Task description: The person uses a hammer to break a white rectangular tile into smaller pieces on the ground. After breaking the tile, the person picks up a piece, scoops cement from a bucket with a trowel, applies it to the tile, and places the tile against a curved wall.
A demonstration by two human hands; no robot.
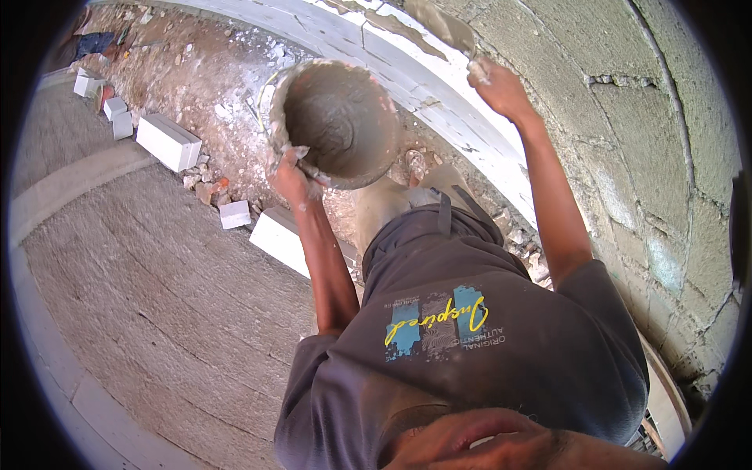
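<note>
- Head view: left hand [291, 178] grips the rim of a round pan [338, 121], fingers clamped on its near edge. The pan is held up at chest height, tilted, with grey mortar [345, 110] coating its inside.
- Right hand [501, 88] is raised to the block wall [627, 133], closed round the handle of a trowel [439, 23]. The blade lies flat against the wall face, grey mortar on it.
- Wall: rough grey blocks at right, a pale band [439, 78] lower down with patches of grey on it.
- Floor [157, 298]: bare concrete, white blocks [168, 141] and rubble lying well apart from the hands.
- Step, as judged: spreading a trowel-load onto the wall.
- Next move likely calls for a firm, even press along the face, then bringing the blade to the pan for more, keeping the pan steady.
</note>
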